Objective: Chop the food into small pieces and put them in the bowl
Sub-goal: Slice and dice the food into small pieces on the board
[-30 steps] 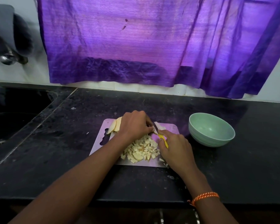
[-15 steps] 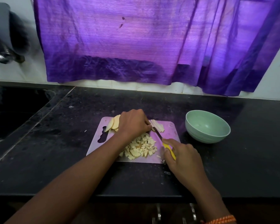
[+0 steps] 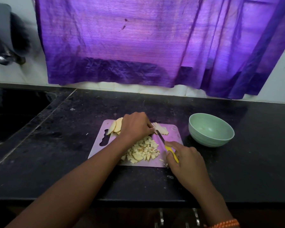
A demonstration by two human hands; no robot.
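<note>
While a purple curtain hangs over the white wall behind everything, the black counter spreads out beneath both hands, with a dark sink sunk into it well to the left of the left hand and a blurred metal tap above that. On the counter lies a pale purple cutting board, under both hands. To the right of the right hand, just beside the board's far right corner and apart from it, sits a green bowl; whether anything lies in it is hard to tell.

The left hand is curled, knuckles up, over uncut slices at the far edge of the board, its fingertips pressing them down. More slices stick out on its left side. The right hand grips the yellow handle of a knife, whose blade runs away from it toward the left hand's fingertips and reaches the slices there. Between the two hands, near the left wrist, is a heap of chopped pieces, a few strays lying by the right thumb. An orange bracelet circles the right wrist.
</note>
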